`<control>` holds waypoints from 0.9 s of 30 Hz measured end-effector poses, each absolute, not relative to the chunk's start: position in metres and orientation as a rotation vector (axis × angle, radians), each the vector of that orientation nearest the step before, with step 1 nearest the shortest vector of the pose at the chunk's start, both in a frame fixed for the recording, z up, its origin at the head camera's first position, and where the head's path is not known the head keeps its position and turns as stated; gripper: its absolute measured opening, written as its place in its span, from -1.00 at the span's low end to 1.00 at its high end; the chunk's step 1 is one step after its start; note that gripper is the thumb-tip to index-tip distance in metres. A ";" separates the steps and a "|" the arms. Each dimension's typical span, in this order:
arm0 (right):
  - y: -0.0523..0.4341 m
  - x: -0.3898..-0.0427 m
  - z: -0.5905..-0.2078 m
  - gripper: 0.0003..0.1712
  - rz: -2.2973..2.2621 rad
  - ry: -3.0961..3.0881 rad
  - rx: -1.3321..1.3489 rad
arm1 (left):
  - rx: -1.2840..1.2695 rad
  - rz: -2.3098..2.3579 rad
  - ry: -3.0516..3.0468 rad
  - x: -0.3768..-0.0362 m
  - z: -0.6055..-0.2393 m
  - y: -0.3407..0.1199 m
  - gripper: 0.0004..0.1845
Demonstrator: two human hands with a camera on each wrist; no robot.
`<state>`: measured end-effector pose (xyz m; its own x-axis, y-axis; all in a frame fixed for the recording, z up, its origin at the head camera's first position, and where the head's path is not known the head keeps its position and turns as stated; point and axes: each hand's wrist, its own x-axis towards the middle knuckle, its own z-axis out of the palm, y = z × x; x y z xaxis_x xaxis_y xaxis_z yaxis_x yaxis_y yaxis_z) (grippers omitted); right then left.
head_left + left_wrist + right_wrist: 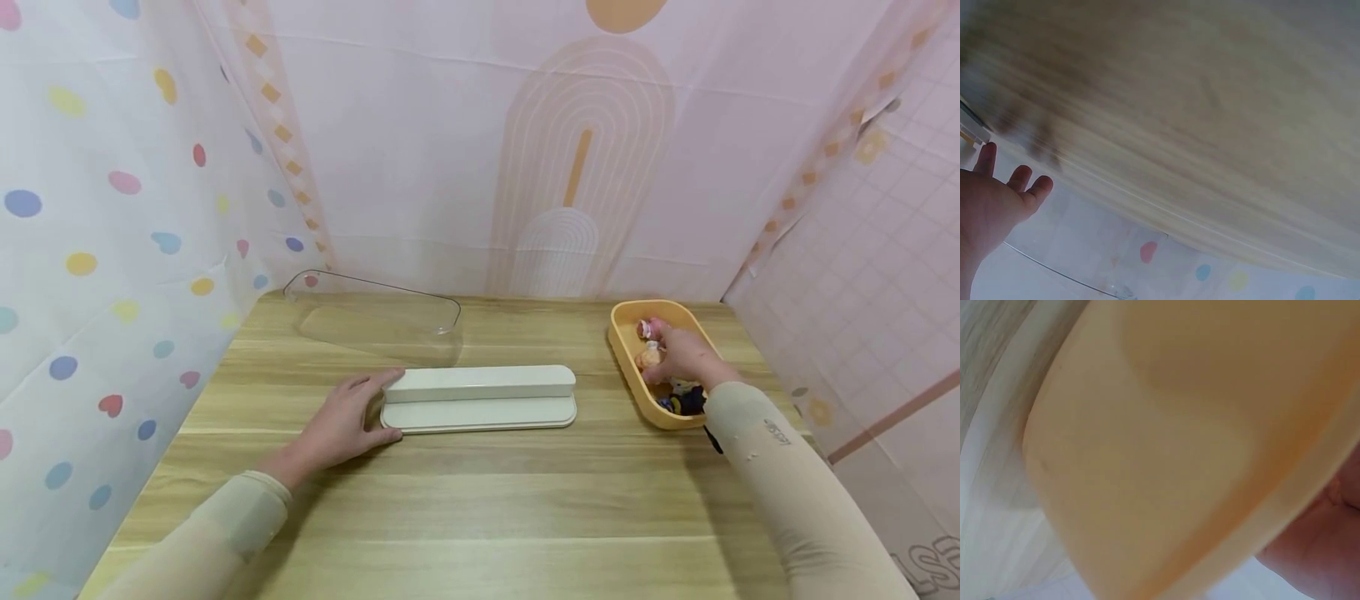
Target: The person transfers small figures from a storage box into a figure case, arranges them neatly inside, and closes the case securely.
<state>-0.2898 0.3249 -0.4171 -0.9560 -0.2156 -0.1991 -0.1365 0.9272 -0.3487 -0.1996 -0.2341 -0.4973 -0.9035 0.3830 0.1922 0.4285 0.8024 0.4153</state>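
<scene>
A white two-step stand [480, 412] lies on the wooden table, its raised step toward the back. My left hand [341, 421] rests at its left end, thumb at the front corner and fingers at the back corner, the fingers fairly straight. My right hand [686, 358] reaches into a yellow bin [626, 354] at the right. Small toy figurines lie in it: a pink one [658, 327] by the fingertips, an orange-haired one [647, 358] by the thumb, and a dark one [688, 402] below the wrist. Whether the fingers grip a figurine is hidden. In the right wrist view, the bin wall [1147, 456] covers most of the hand.
A clear plastic cover [375, 329], open side up, stands at the back left behind the stand. Patterned curtains [420, 167] hang along the table's back and sides. Bare wood [480, 508] shows in front of the stand.
</scene>
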 end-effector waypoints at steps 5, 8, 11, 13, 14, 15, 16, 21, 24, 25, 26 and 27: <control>0.325 -0.290 -0.421 0.26 -0.478 2.856 -0.249 | -0.662 -0.696 -2.871 -0.200 -0.500 -0.234 0.02; 0.325 -0.290 -0.425 0.12 -0.521 2.875 -0.229 | -0.662 -0.694 -2.870 -0.200 -0.500 -0.235 0.03; 0.326 -0.289 -0.429 -0.09 -0.613 2.917 -0.213 | -0.662 -0.696 -2.877 -0.200 -0.500 -0.234 0.03; 0.325 -0.288 -0.432 -0.19 -0.688 2.942 -0.205 | -0.660 -0.702 -2.882 -0.200 -0.500 -0.234 0.03; 0.325 -0.288 -0.432 -0.24 -0.726 2.952 -0.201 | -0.660 -0.705 -2.883 -0.200 -0.500 -0.234 0.03; 0.325 -0.288 -0.433 -0.27 -0.762 2.959 -0.205 | -0.661 -0.706 -2.883 -0.200 -0.500 -0.234 0.03; 0.325 -0.288 -0.433 -0.32 -0.791 2.965 -0.207 | -0.659 -0.707 -2.885 -0.200 -0.500 -0.234 0.03; 0.325 -0.287 -0.426 -0.61 -0.773 3.045 -0.224 | -0.664 -0.708 -2.880 -0.200 -0.500 -0.233 0.03; 0.324 -0.285 -0.421 -0.72 -0.727 3.092 -0.238 | -0.662 -0.711 -2.880 -0.200 -0.500 -0.234 0.02; 0.324 -0.285 -0.420 -0.74 -0.721 3.098 -0.242 | -0.663 -0.711 -2.880 -0.200 -0.500 -0.234 0.02; 0.324 -0.284 -0.419 -0.75 -0.713 3.101 -0.257 | -0.664 -0.710 -2.881 -0.200 -0.500 -0.234 0.02; 0.324 -0.284 -0.417 -0.75 -0.708 3.098 -0.278 | -0.665 -0.710 -2.881 -0.200 -0.500 -0.234 0.02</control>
